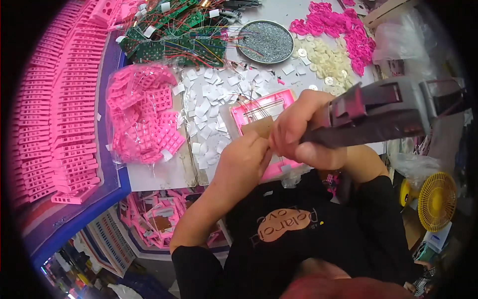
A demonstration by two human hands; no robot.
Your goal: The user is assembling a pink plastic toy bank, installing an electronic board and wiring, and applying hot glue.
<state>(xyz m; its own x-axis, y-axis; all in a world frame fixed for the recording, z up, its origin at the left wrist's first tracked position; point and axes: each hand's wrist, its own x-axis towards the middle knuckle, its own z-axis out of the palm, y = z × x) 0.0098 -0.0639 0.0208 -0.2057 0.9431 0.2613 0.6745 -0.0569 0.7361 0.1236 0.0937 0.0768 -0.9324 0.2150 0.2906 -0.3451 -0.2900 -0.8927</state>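
While a fan (437, 202) neighbours the table (149, 177), the right grip (298, 124) clasps a tool (383, 115); left grip (241, 159) unclear.

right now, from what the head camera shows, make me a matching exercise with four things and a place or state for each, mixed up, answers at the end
Things:
1. circuit boards
2. yellow fan
3. round dish
4. dark tool

Places and states:
A. filled with small grey pieces
B. gripped in the right hand
C. heaped to the left of the dish
D. toward the right edge of the picture, below the middle

Right pairs: 1-C, 2-D, 3-A, 4-B
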